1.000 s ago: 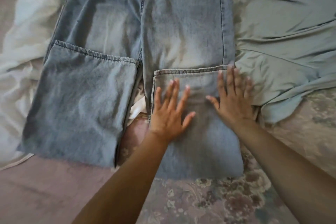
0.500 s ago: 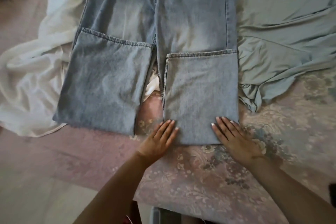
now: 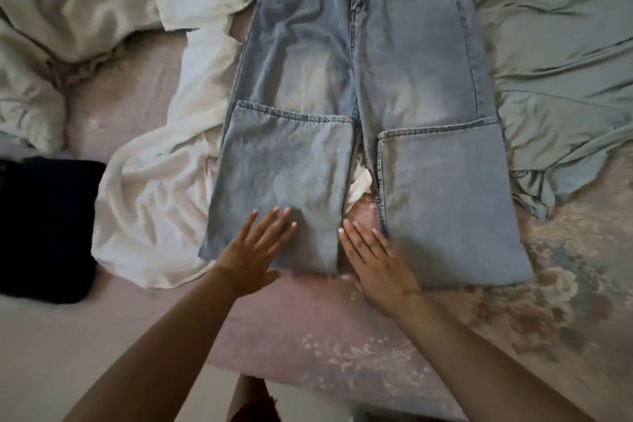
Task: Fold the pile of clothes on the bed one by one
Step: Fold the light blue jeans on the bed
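The bed (image 3: 342,346) has a pair of light blue jeans (image 3: 363,79) spread flat in the middle, both hems already turned up to about the knee. Denim like this looks heavyish and fairly stiff, so it should hold a crease and not slide around; I'd grab it along the folded bottom edges. Left hand (image 3: 255,253) lies flat, fingers straight, on the left leg's fold. Right hand (image 3: 375,260) is flat too, in the gap between the legs.

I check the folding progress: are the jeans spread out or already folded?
Partly folded. The jeans lie flat, both leg ends turned up toward the knees, hems showing; the waist part is still spread.
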`<state>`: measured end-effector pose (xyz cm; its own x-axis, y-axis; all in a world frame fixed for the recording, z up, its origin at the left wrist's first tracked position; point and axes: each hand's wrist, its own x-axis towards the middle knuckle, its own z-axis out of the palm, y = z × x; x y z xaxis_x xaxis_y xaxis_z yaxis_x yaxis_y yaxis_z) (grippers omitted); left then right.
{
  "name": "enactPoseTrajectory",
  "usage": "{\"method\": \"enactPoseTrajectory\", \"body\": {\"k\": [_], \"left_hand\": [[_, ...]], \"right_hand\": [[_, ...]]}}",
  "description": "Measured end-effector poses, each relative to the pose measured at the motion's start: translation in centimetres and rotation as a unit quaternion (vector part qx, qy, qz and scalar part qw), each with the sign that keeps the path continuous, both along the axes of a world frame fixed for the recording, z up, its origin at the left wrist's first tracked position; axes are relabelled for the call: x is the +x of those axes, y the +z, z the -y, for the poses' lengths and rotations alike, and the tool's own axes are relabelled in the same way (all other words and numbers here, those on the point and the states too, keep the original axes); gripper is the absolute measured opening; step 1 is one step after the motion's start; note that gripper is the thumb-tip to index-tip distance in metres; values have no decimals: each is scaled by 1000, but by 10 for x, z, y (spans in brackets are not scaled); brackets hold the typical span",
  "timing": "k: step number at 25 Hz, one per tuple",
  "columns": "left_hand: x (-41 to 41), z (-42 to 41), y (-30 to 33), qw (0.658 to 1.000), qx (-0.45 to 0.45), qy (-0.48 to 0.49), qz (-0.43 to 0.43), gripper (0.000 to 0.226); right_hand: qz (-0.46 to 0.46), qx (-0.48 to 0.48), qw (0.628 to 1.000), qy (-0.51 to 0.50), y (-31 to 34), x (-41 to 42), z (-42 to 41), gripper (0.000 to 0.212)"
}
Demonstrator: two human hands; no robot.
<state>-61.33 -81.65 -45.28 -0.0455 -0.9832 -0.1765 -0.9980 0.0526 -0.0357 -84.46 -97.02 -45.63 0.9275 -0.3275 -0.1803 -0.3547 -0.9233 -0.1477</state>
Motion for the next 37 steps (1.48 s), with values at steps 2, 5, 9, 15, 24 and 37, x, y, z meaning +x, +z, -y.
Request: {"method": "enactPoseTrajectory", "body": {"k": [2, 5, 9, 15, 24, 37], "left_hand": [[30, -16, -10, 999, 39, -3, 10, 98], [59, -44, -25, 999, -16, -43, 2, 70], [100, -55, -31, 987, -109, -122, 4, 38], [91, -82, -14, 964, -146, -195, -102, 36], [92, -55, 11, 957, -126, -147, -215, 17], [134, 178, 45, 977, -144, -110, -111, 25]], "right_hand": [[-10, 2, 1000, 0, -5, 53, -31, 96], [-68, 19, 997, -40, -18, 103, -74, 101], [-22, -33, 995, -97, -25, 120, -94, 51], [-29, -15, 996, -81, -8, 89, -130, 55], [44, 53, 990, -123, 3, 144, -140, 61], [350, 393, 603, -599, 120, 99, -49, 30]]}}
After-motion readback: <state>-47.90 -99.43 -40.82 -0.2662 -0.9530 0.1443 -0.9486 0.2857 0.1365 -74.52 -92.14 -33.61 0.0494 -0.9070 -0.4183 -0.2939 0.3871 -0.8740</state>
